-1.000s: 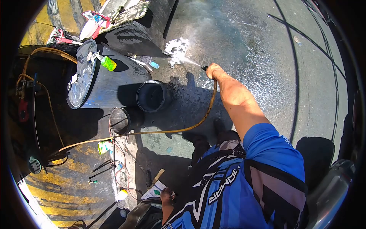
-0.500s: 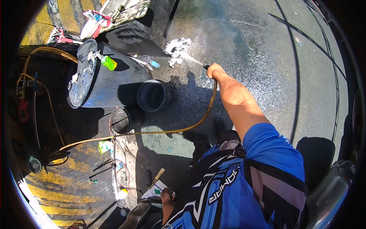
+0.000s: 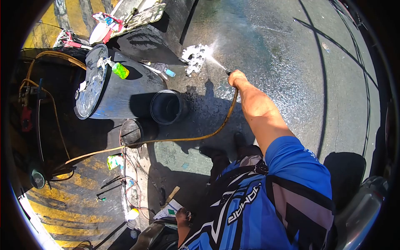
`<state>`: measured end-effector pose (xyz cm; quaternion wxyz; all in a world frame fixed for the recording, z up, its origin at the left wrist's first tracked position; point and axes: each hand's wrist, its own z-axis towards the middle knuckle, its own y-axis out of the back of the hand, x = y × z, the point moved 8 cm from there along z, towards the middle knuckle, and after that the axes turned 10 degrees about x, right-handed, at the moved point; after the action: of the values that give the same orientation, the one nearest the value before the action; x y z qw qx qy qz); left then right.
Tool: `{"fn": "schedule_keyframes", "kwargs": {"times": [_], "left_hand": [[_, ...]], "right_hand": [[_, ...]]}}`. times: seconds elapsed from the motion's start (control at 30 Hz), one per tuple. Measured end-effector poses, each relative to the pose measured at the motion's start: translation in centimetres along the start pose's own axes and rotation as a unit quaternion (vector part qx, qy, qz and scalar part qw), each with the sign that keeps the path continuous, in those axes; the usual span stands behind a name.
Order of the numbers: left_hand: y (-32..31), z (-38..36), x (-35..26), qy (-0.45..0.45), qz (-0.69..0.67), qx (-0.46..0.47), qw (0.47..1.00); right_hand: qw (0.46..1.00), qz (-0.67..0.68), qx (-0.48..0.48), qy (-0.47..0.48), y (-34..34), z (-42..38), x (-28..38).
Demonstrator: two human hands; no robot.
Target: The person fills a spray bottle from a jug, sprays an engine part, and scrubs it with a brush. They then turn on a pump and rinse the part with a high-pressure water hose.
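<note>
With my right arm stretched forward, my right hand [image 3: 237, 78] is closed around a black spray nozzle [image 3: 228, 72] on a yellow hose [image 3: 208, 136]. A jet of water leaves the nozzle and hits the right edge of a white part with several holes [image 3: 194, 61], throwing up mist. That part rests on the wet ground beside a dark concrete block [image 3: 146, 43], apart from my hand. Down by my body, my left hand [image 3: 183, 216] is in shadow near a white sheet [image 3: 168, 209] and a wooden stick [image 3: 172, 195]; its fingers are hard to make out.
A large blue-black drum [image 3: 129, 89] stands at left, with a green-yellow spray bottle [image 3: 120, 70] on it. Near it are a black bucket [image 3: 166, 107] and a smaller bucket [image 3: 131, 132]. The hose crosses the ground before my feet. A motorcycle-like body [image 3: 362, 208] is at lower right.
The water jet has shifted from the middle of the white part to its upper right edge, with more mist there. My right hand has moved slightly right and down in view.
</note>
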<state>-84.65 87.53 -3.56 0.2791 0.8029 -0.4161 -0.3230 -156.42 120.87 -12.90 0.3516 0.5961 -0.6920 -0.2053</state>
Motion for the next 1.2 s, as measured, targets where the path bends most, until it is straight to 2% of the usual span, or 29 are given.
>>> {"fn": "schedule_keyframes", "kwargs": {"times": [0.07, 0.1, 0.17, 0.27, 0.33, 0.37, 0.47, 0.57, 0.63, 0.67, 0.77, 0.8, 0.9, 0.93, 1.03, 1.1, 1.13, 1.17, 1.2], "left_hand": [[-1.0, -0.2, 0.9, -0.043, 0.040, -0.045, 0.997], [-2.1, 0.1, 3.4, 0.022, -0.085, -0.036, 0.995], [-3.0, 0.5, 4.8, 0.123, -0.234, -0.018, 0.964], [-5.0, -0.1, 6.0, 0.281, -0.502, 0.004, 0.818], [-5.5, 0.0, 6.1, 0.284, -0.522, 0.003, 0.805], [-5.6, 0.3, 6.3, 0.274, -0.516, 0.001, 0.811], [-5.7, 1.5, 7.1, 0.265, -0.506, -0.007, 0.821], [-5.2, 1.8, 7.3, 0.292, -0.540, -0.003, 0.789], [-4.8, 1.7, 7.0, 0.381, -0.593, 0.011, 0.710], [-5.0, 1.8, 7.3, 0.385, -0.589, 0.015, 0.711], [-5.5, 2.1, 8.5, 0.393, -0.589, 0.018, 0.706], [-5.7, 2.1, 9.0, 0.392, -0.596, 0.013, 0.701], [-5.4, 2.4, 9.5, 0.385, -0.612, -0.004, 0.690], [-4.9, 2.7, 9.5, 0.381, -0.618, -0.012, 0.687], [-3.3, 4.0, 10.2, 0.380, -0.569, 0.009, 0.729], [-3.7, 7.4, 13.5, 0.295, -0.508, 0.016, 0.809], [-4.1, 9.2, 14.6, 0.250, -0.473, 0.018, 0.845], [-1.8, 11.2, 14.1, 0.165, -0.324, -0.054, 0.930], [0.5, 13.1, 13.0, 0.075, -0.160, -0.126, 0.976]], "right_hand": [[1.000, 0.019, -0.016, -0.015, 0.0, 0.3, -0.6], [0.999, 0.027, -0.021, -0.022, 0.2, 0.4, -0.8], [0.998, 0.040, -0.032, -0.034, 0.5, 0.5, -1.1], [1.000, 0.008, -0.001, 0.007, 1.0, -0.4, 0.4], [0.999, 0.030, 0.013, 0.007, 1.8, -3.0, 1.7], [1.000, -0.003, 0.020, 0.021, 1.1, -1.7, 2.2], [1.000, 0.010, 0.018, 0.005, 1.0, -2.4, 3.3], [0.998, -0.042, 0.042, 0.028, 1.0, -3.0, 4.9], [0.994, -0.081, 0.066, 0.042, 1.1, -3.3, 5.9], [0.989, -0.115, 0.072, 0.055, 0.6, -2.6, 6.2], [1.000, -0.018, -0.019, 0.005, 1.6, -2.4, 6.0], [0.998, -0.055, -0.004, 0.032, 1.6, -2.6, 6.8], [1.000, 0.000, 0.026, -0.009, 1.1, -1.7, 7.1], [0.999, -0.034, 0.020, -0.004, 0.6, -0.8, 7.4], [0.984, -0.167, 0.027, 0.057, 0.8, -3.2, 10.9], [0.986, -0.155, 0.030, 0.043, -0.2, -3.3, 12.3], [0.997, -0.075, 0.032, 0.016, -0.2, -4.9, 13.4], [1.000, 0.004, 0.026, -0.007, -1.0, -4.9, 13.8], [0.996, 0.088, 0.010, -0.025, -1.9, -4.9, 14.7]]}}
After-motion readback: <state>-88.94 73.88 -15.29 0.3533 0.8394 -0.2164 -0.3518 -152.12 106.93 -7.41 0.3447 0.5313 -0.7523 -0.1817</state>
